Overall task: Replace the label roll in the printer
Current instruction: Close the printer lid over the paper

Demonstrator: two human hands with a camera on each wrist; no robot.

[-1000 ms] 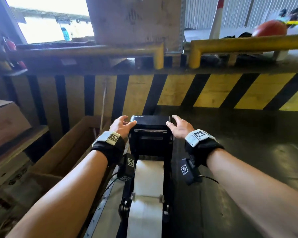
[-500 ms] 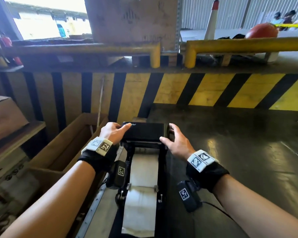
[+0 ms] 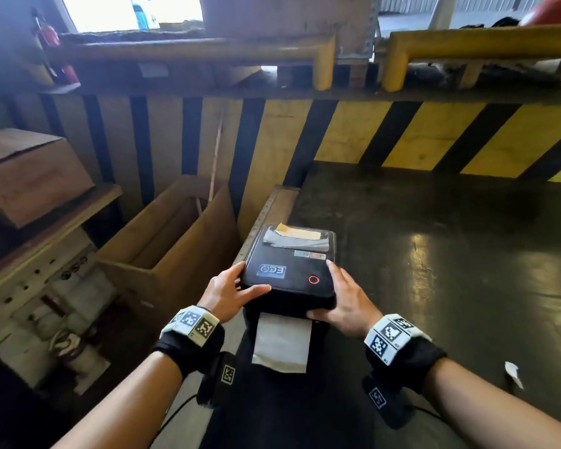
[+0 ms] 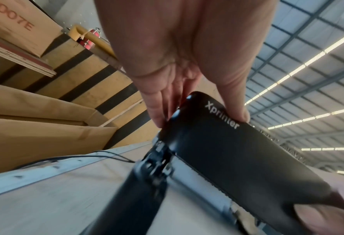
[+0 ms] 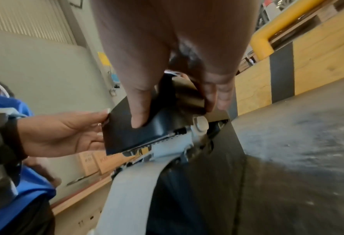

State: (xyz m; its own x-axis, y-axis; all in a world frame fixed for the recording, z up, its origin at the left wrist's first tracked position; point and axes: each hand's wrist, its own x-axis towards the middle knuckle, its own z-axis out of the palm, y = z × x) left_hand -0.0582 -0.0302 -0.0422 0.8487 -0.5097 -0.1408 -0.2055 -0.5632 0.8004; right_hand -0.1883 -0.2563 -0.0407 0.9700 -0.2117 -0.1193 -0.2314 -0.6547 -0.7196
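Note:
A black label printer (image 3: pixel 289 270) sits at the left edge of a dark table. Its lid (image 4: pixel 237 151) is swung down almost flat; the wrist views still show a narrow gap with the roller (image 5: pixel 200 125) under its front edge. My left hand (image 3: pixel 230 290) grips the lid's front left corner, thumb on top, fingers along the side. My right hand (image 3: pixel 340 299) grips the front right corner (image 5: pixel 127 135) the same way. A strip of white label paper (image 3: pixel 282 341) runs out from under the lid toward me.
An open cardboard box (image 3: pixel 175 241) stands left of the table, below its edge. A yellow and black striped wall (image 3: pixel 402 137) closes the far side. The dark tabletop (image 3: pixel 450 254) stretches right, with a white paper scrap (image 3: pixel 512 374) on it. A crate (image 3: pixel 23 176) sits on a shelf at left.
The lid has swung from upright down to nearly flat, both hands staying on its front corners and coming toward me. Less of the label strip shows now.

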